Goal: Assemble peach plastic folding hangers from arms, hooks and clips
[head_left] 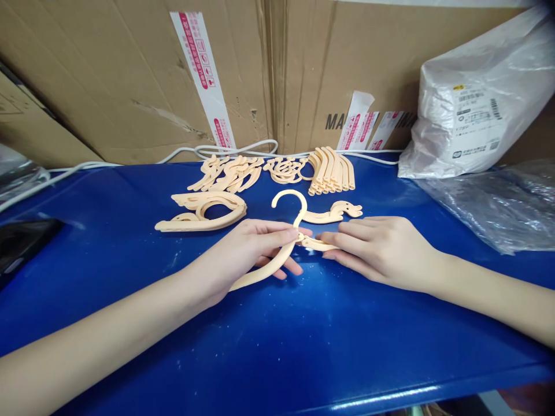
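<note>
My left hand (254, 247) pinches the left arm of a peach plastic hanger (289, 216) near its hook, just above the blue table (303, 341). My right hand (375, 247) presses its fingers onto the hanger's right arm, which is mostly hidden beneath them. The hanger's hook curves up between my two hands. A loose peach hanger arm (336, 214) lies just behind my right hand. Finished-looking hangers (203, 212) lie stacked to the left.
Several peach hanger parts (329, 170) and hooks (286, 169) lie in piles at the back. Cardboard boxes (130, 75) wall the rear, with white cables (243, 150) along them. White and clear plastic bags (477, 104) sit at right. A black object (21, 240) lies at left.
</note>
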`<act>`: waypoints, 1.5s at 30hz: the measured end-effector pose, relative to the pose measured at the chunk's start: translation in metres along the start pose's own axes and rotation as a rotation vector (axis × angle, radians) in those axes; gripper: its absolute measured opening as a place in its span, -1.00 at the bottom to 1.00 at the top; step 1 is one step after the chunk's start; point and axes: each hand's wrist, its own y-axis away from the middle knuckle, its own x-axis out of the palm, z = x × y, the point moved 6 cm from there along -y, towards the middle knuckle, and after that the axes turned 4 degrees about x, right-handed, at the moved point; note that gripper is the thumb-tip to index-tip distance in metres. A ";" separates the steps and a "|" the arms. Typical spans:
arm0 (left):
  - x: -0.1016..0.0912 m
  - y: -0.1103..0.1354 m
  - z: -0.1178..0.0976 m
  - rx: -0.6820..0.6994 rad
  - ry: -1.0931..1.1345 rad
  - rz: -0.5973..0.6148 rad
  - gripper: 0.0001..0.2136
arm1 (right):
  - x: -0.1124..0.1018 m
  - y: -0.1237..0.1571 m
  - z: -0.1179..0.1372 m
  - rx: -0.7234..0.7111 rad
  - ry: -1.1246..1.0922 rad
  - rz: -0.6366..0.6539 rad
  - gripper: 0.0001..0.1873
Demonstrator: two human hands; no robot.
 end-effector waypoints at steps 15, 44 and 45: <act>0.000 -0.004 0.002 -0.008 -0.063 0.056 -0.82 | -0.009 0.000 0.010 -0.054 0.139 -0.120 -0.73; 0.006 -0.005 0.001 -0.021 -0.105 0.004 -0.84 | -0.003 0.006 0.010 0.080 -0.164 0.097 -0.57; 0.007 -0.005 0.001 -0.019 -0.106 0.003 -0.84 | -0.003 0.007 0.010 0.085 -0.174 0.104 -0.57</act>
